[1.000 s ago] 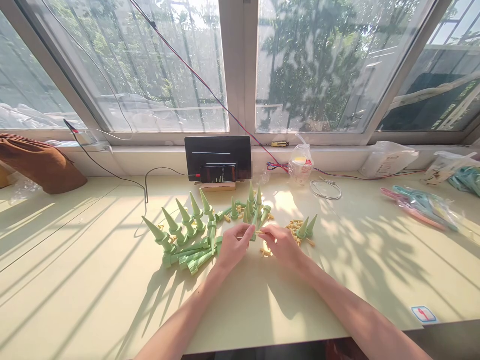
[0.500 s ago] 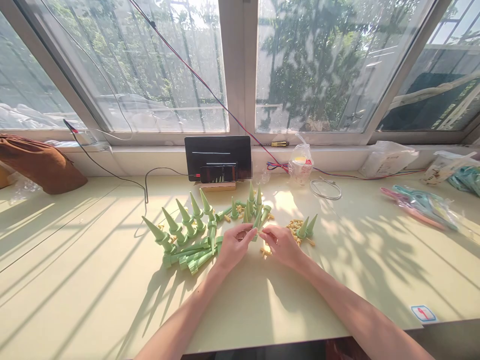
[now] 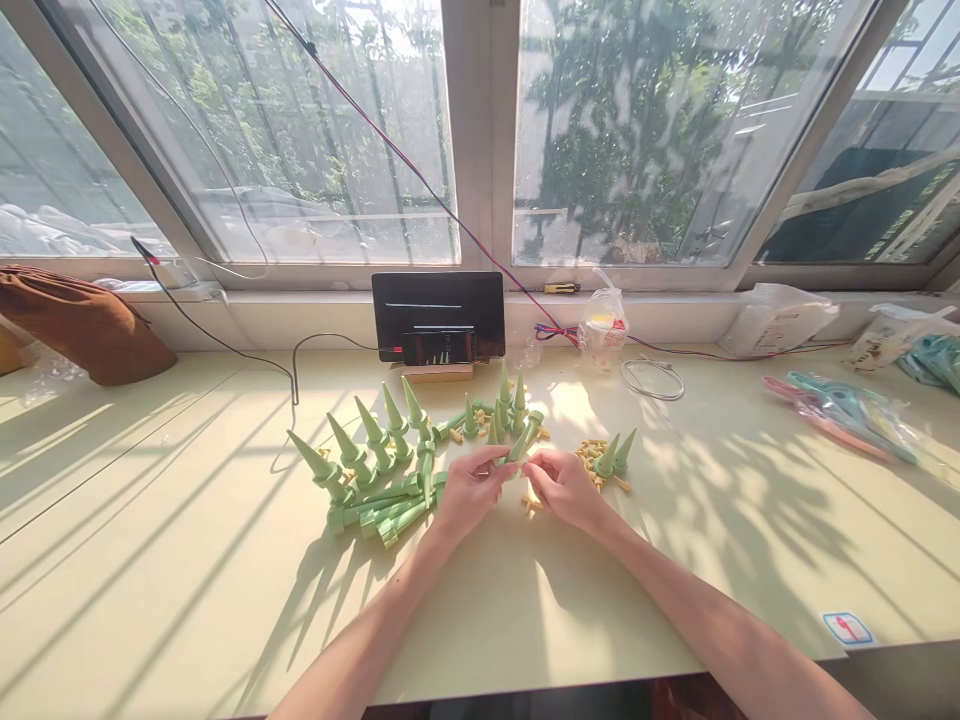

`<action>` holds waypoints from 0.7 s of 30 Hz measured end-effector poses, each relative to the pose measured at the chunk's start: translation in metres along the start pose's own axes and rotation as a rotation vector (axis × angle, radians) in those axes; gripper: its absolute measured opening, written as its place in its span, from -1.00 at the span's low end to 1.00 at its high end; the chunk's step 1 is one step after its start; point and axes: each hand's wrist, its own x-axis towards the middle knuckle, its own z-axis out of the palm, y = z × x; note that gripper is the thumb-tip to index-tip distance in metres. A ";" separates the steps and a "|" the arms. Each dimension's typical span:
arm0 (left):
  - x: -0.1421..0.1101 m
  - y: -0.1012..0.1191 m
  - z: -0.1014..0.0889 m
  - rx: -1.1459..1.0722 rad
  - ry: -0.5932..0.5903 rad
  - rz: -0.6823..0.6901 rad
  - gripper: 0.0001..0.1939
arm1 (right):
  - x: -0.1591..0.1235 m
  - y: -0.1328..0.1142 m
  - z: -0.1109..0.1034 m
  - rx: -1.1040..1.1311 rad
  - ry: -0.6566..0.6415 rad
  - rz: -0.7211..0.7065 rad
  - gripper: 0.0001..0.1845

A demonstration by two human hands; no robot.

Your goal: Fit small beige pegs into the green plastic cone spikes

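The left hand (image 3: 474, 490) has its grip clamped on a green conical spike (image 3: 519, 443), thumb and fingers around the lower part, with the point slanting up and to the right. The spike is held above the pale surface (image 3: 172, 600), in front of a cluster of upright green cones (image 3: 505, 395). The right hand (image 3: 564, 487) is close beside the spike's lower end, thumb and forefinger bent toward each other; whether its grip is closed on anything cannot be told. A few yellow pegs (image 3: 532, 503) lie just below the right hand's fingers, and a heap of yellow pegs (image 3: 590, 452) lies beyond that hand, beside two green cones (image 3: 613, 456) standing together.

Left of the hands, five tilted cone assemblies (image 3: 377, 434) form a row, with ribbed green tubes (image 3: 397, 512) lying in front. Behind the work, a phone (image 3: 439, 348) stands before a black tablet (image 3: 442, 300).
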 end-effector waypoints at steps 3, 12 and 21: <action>0.000 0.000 0.000 -0.001 -0.001 0.024 -0.66 | 0.001 -0.001 0.000 0.090 -0.039 0.036 -0.68; 0.000 0.002 0.002 -0.025 -0.020 0.115 -0.71 | 0.003 -0.007 -0.003 0.227 -0.084 0.150 -0.58; -0.004 0.002 0.005 0.081 -0.049 0.066 -0.67 | 0.005 -0.012 -0.003 0.257 -0.035 0.113 -0.55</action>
